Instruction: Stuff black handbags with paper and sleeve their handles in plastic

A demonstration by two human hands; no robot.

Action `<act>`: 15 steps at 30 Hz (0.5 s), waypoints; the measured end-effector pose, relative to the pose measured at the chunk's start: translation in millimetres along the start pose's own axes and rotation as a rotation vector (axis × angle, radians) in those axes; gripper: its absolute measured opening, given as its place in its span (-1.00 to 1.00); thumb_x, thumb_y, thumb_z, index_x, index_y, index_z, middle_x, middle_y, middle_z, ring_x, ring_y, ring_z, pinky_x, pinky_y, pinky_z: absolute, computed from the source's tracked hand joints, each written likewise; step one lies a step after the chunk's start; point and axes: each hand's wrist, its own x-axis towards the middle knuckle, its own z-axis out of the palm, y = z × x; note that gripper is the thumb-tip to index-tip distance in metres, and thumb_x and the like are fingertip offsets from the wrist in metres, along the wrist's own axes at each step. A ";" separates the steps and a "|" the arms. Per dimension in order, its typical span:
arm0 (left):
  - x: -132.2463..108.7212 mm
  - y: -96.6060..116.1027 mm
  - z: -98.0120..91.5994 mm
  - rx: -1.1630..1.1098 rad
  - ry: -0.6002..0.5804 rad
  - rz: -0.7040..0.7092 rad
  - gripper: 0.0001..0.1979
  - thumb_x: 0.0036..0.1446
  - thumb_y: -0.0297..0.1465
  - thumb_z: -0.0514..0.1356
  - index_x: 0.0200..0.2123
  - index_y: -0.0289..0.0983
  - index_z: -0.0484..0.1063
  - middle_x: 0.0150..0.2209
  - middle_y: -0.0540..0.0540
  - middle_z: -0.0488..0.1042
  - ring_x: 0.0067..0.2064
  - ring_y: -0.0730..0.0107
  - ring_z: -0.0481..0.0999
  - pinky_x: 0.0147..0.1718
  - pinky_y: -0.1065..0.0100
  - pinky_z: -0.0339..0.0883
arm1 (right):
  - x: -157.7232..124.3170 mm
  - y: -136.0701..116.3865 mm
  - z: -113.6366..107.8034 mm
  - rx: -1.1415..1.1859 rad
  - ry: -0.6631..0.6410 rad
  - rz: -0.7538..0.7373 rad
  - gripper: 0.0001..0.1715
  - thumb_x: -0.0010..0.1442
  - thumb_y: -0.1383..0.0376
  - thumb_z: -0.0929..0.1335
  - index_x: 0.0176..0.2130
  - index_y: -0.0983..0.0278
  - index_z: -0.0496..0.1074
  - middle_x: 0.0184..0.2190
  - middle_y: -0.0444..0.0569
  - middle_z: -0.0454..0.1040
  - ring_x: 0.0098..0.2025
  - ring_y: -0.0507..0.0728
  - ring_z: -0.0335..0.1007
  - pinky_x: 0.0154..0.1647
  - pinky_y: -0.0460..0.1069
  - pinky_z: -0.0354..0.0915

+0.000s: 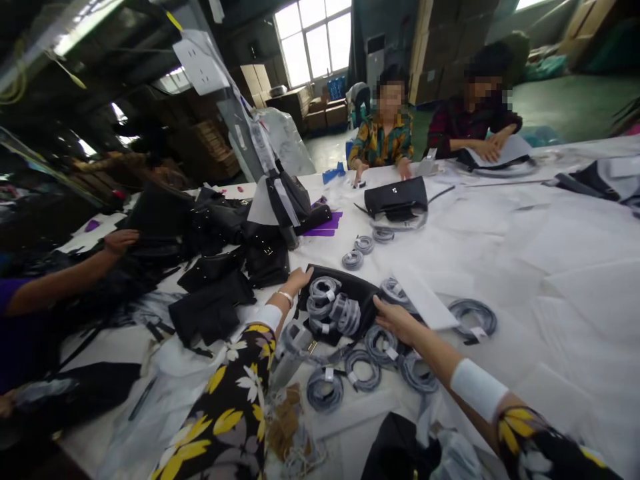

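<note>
A black handbag [353, 281] lies on the table in front of me, its far edge raised between my hands. My left hand [299, 279] grips its left corner, thumb over the edge. At its right corner, my right hand [393, 317] is closed on the black edge. Several coiled straps in clear wrap, such as this strap coil [323, 297], rest on the bag. More wrapped coils, among them a strap coil [325, 389], are spread on the table just below and right of it. A white foam sheet [424, 293] lies beyond my right hand.
Black bags [215, 293] are heaped to the left, near another person's arm [75, 277]. A grey post [235, 120] rises from the table behind them. Across the white table [500, 233], two people sit, with a black handbag [395, 200] before one. Brown tags [284, 423] lie near me.
</note>
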 end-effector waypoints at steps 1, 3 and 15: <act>-4.8 -17.1 5.0 -0.027 -0.020 -0.065 -0.64 0.28 -0.25 0.22 0.08 -0.29 0.38 0.06 -0.19 0.42 0.01 0.14 0.48 -0.04 0.05 0.44 | 11.9 -1.3 7.3 -0.008 0.013 0.028 -0.58 0.19 0.04 0.42 -0.22 0.38 0.49 -0.24 0.18 0.60 -0.11 0.19 0.55 -0.07 0.08 0.48; -8.8 -40.5 12.5 -0.099 -0.055 -0.147 -0.64 0.29 -0.23 0.22 0.06 -0.30 0.40 0.04 -0.17 0.43 -0.01 0.13 0.49 -0.06 0.07 0.45 | 28.3 -1.5 18.1 -0.031 0.060 0.061 -0.53 0.13 0.04 0.46 -0.19 0.40 0.47 -0.24 0.21 0.59 -0.11 0.25 0.54 -0.12 0.16 0.48; -38.3 -51.9 -39.5 -0.605 0.060 0.228 -0.52 0.09 -0.29 0.37 0.04 -0.34 0.41 0.06 -0.22 0.49 0.10 0.13 0.45 0.12 0.11 0.32 | -29.7 0.6 28.9 0.009 0.218 -0.536 0.08 -0.04 0.13 0.52 0.34 0.28 0.10 0.07 0.11 0.50 0.08 0.23 0.44 0.21 0.10 0.27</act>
